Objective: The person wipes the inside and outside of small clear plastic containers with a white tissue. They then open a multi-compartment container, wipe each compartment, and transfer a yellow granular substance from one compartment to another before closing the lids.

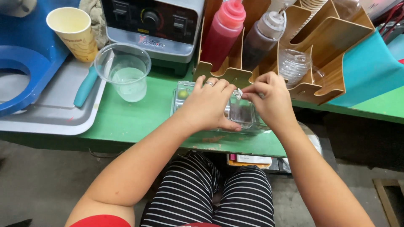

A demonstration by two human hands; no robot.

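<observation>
- Paper cup [75, 32], top left: cream-yellow with faint printed band.
- Blender base [155, 26]: red logo label on its grey front.
- Clear plastic box [246, 114] on the green table, between both hands.

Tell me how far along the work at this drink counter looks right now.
Done: a clear plastic cup already holds some pale liquid, and a paper cup stands on the grey tray. In hand: the left hand steadies a clear lidded container while the right hand pinches something small over it. Left: the red sauce bottle and brown sauce bottle sit untouched in the wooden rack.
</observation>
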